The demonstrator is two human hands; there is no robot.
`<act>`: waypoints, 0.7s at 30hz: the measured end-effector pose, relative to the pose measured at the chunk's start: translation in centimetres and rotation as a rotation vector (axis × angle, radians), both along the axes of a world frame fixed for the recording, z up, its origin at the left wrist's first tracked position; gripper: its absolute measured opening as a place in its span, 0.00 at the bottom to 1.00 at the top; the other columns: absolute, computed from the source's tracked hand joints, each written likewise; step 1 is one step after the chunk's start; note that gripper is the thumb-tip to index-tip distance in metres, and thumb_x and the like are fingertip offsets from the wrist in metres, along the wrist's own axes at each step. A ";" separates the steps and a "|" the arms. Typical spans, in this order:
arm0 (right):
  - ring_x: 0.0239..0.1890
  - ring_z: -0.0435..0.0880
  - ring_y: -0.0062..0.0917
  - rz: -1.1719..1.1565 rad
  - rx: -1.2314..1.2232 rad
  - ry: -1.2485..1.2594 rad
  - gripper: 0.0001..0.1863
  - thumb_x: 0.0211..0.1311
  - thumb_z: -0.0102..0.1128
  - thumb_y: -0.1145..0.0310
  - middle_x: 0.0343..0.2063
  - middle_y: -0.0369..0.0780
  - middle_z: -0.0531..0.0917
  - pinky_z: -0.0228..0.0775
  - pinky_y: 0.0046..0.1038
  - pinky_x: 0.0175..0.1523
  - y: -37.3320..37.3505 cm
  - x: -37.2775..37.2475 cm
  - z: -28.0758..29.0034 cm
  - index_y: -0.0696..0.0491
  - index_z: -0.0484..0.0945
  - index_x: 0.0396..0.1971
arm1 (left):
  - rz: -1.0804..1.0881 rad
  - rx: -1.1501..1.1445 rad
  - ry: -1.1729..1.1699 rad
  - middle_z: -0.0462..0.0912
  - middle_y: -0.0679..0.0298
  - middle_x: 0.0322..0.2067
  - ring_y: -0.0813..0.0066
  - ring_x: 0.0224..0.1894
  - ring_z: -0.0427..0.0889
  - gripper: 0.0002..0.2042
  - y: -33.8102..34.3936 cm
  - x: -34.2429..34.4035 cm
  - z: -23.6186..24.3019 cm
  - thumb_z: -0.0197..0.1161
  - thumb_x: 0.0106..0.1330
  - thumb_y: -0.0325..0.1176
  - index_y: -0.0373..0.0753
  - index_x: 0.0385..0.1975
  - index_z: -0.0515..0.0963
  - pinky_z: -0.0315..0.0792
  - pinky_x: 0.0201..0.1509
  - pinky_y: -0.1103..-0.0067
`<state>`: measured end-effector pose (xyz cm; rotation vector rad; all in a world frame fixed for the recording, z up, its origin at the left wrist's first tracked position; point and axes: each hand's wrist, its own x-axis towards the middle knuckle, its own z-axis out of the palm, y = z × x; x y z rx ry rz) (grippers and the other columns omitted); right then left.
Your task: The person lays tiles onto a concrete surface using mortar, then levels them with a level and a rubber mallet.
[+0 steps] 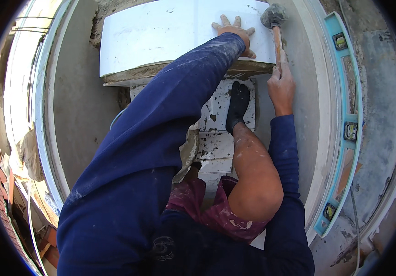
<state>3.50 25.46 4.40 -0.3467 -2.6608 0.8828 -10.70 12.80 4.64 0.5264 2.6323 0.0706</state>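
Observation:
My left hand (235, 37) lies with fingers spread on a white tile (161, 32) towards its right side. Under the tile's near edge shows a rough layer of mortar (138, 72). My right hand (281, 87) is wrapped round the wooden handle of a rubber mallet (274, 16). The mallet's dark, dusty head is at the far right corner of the tile; whether it touches the surface I cannot tell.
Walls (87, 78) rise on both sides of the narrow stairway. A turquoise spirit level (347, 106) lies along the right wall's top. Below the tile are mortar-spattered white steps (214, 142), with my foot (238, 103) on one. A rounded, mortar-smeared container (189, 154) is partly hidden by my sleeve.

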 end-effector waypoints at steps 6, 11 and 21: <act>0.50 0.78 0.53 -0.015 0.017 -0.018 0.29 0.62 0.47 0.75 0.50 0.57 0.78 0.69 0.42 0.55 -0.2 0.0 0.2 0.51 0.64 0.66 | -0.002 -0.002 0.034 0.41 0.62 0.74 0.42 0.74 0.37 0.47 0.0 -0.1 -0.2 0.63 0.49 0.71 0.72 0.70 0.50 0.43 0.71 0.44; 0.47 0.78 0.55 -0.079 -0.063 0.054 0.30 0.62 0.47 0.75 0.47 0.58 0.79 0.70 0.43 0.53 -0.2 -0.4 0.6 0.49 0.63 0.67 | -0.020 -0.034 0.007 0.40 0.62 0.74 0.41 0.74 0.37 0.48 0.0 -0.2 -0.2 0.62 0.48 0.73 0.72 0.70 0.50 0.43 0.70 0.42; 0.46 0.79 0.55 -0.044 -0.008 0.015 0.31 0.61 0.46 0.76 0.45 0.58 0.80 0.71 0.44 0.52 -0.2 -1.3 0.3 0.47 0.62 0.67 | -0.031 -0.036 -0.017 0.40 0.61 0.74 0.41 0.74 0.36 0.48 -0.1 -0.3 0.0 0.62 0.48 0.73 0.72 0.71 0.48 0.44 0.70 0.42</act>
